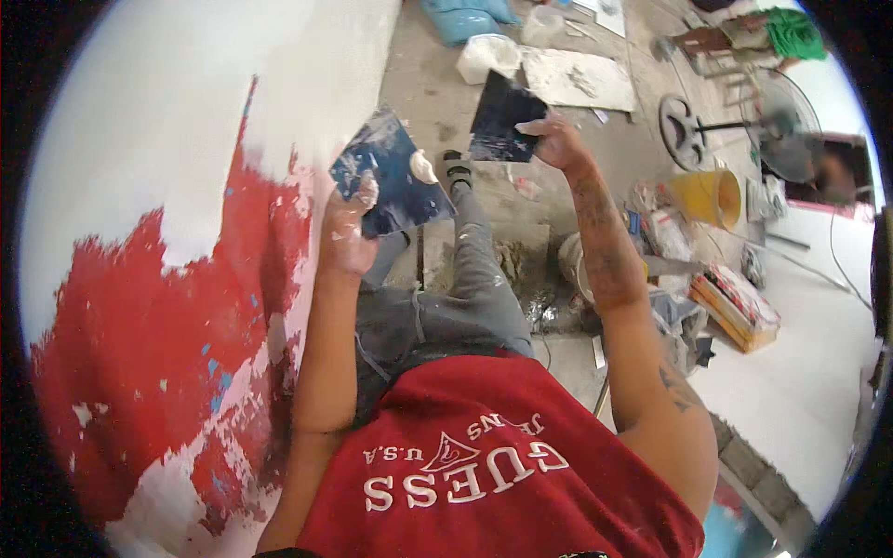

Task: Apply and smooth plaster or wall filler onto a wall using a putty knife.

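In my left hand [352, 223] is a dark blue flat putty plate [400, 191], smeared with white and tilted. A lump of white putty [422, 167] sticks to its right edge. My right hand [561, 141] pinches the edge of a second dark putty blade [500, 116], roughly square, with whitish smears along its lower part. The two sheets are apart, held in front of me above my legs. Left of me stands a wall whose red surface [158, 363] is partly covered by white putty [251, 56]. White residue coats my left fingers.
A white bag [488, 58], a blue bag [460, 20] and a putty-stained white board [579, 79] lie on the floor ahead. To the right are a standing fan [789, 130], a yellow bucket [705, 197] and clutter. A person in green [795, 33] is at the far right.
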`<state>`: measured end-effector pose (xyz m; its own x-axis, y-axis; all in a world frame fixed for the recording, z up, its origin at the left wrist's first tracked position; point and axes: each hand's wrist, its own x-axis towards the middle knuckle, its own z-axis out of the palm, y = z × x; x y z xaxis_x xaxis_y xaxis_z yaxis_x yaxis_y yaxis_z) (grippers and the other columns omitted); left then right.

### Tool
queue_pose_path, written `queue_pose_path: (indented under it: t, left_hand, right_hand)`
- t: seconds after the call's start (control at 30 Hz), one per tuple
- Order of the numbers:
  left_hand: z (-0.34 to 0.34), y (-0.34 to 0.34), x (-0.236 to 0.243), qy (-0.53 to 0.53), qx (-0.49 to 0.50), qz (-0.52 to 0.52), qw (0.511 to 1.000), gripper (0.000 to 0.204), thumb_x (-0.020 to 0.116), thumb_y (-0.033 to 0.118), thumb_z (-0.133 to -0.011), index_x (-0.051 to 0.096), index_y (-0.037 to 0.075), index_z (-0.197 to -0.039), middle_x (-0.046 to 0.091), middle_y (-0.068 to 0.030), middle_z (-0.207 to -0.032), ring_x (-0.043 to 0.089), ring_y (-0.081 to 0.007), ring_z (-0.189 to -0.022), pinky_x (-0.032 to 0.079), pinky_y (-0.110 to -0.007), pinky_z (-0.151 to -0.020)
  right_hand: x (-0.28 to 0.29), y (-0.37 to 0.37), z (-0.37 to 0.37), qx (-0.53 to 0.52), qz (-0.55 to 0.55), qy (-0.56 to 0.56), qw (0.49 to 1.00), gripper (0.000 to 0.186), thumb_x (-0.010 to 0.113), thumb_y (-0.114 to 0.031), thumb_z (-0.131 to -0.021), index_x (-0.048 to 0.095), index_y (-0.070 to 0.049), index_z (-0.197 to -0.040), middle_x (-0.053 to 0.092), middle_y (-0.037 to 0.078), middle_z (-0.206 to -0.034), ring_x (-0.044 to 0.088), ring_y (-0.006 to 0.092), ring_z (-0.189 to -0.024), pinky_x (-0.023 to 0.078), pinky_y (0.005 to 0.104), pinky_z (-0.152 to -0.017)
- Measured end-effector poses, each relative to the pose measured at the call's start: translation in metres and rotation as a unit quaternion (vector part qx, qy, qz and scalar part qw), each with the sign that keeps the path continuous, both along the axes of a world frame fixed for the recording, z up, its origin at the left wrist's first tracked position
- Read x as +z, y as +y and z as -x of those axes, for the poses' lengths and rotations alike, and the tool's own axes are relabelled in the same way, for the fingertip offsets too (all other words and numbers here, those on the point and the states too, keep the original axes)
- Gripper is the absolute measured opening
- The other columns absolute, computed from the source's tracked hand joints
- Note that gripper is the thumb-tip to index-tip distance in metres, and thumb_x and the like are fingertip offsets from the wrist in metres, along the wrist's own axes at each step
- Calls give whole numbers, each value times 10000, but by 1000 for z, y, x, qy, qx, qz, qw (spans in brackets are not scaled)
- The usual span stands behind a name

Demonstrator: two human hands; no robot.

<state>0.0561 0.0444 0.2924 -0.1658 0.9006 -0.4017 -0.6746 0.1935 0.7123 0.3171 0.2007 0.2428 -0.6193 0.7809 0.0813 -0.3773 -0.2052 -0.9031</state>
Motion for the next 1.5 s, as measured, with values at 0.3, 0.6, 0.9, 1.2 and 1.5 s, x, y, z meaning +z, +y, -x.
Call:
queue_pose_path:
  t: [0.3,0.6,0.9,1.2,1.5]
  left_hand:
    - [-2,5,-2,-47,-16,-67,997,377,542,70,-777,437,25,-1136,540,-117,-1091,554,-253,-971,479,-413,-815]
    - [0,-14,-25,-218,-105,-100,965,440,604,136,-766,412,10,-1141,526,-53,-1037,544,-149,-893,459,-279,-785]
    - [0,8,-2,-208,-86,-74,972,404,541,127,-780,429,-10,-1143,545,-114,-1041,551,-235,-929,469,-349,-803]
    - [1,22,31,99,-169,-10,981,305,597,23,-735,510,5,-1026,574,-22,-894,542,-97,-763,453,-234,-697]
    - [-1,30,22,140,-196,-10,971,281,603,35,-741,517,2,-1006,568,-8,-844,517,-77,-723,421,-205,-653]
  right_hand:
    - [4,-40,6,-107,284,71,950,299,501,-34,-759,482,48,-1046,586,123,-937,593,244,-822,505,376,-741]
    - [77,-18,-57,-310,-240,-107,914,331,476,-32,-740,502,42,-1061,522,198,-1079,535,259,-969,429,371,-840]
    - [17,-60,-27,1,-107,-226,968,357,658,-29,-659,554,-5,-1000,573,110,-1005,535,174,-924,455,313,-756]
    - [-13,-84,-9,131,64,48,988,612,657,112,-516,485,32,-1098,523,131,-1113,509,220,-996,396,347,-858]
    - [45,-83,5,117,38,-3,992,557,634,95,-464,550,58,-1013,547,162,-1078,506,253,-1015,358,350,-900]
